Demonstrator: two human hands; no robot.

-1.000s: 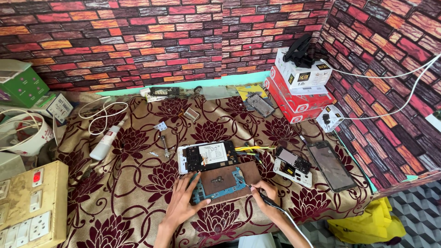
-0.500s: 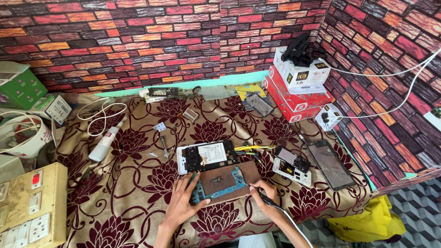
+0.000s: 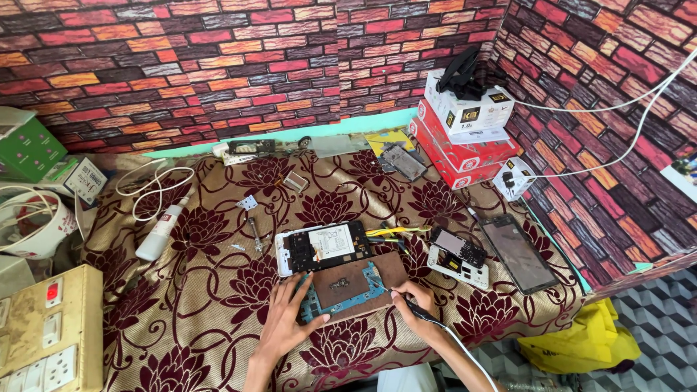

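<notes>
Cloth patterned with dark red flowers on gold covers the desk (image 3: 218, 290), which sits in a corner between walls papered in a red and brown brick pattern, with a grey tiled floor showing at the lower right. The left hand (image 3: 283, 327) lies flat with fingers spread, pressing on the near left edge of the blue circuit board (image 3: 341, 290), which rests on a brown mat near the front edge of the desk. The right hand (image 3: 417, 305) is clenched around a thin black soldering iron (image 3: 414, 311), its tip at the board's right edge and its white cord running off the bottom of the frame. Just behind the board lies an opened phone body (image 3: 323, 247); to the right are a smaller opened phone (image 3: 457, 258) and a dark screen panel (image 3: 519, 254) close to the desk's right edge. A white bottle (image 3: 161, 229) lies well apart on the left. Red and white boxes (image 3: 465, 138) stack in the far corner. A beige switch panel (image 3: 51, 334) is cut off at the lower left, and both forearms leave the frame below. Small parts on the cloth are too tiny to identify. Bare cloth lies open left of the left hand.
</notes>
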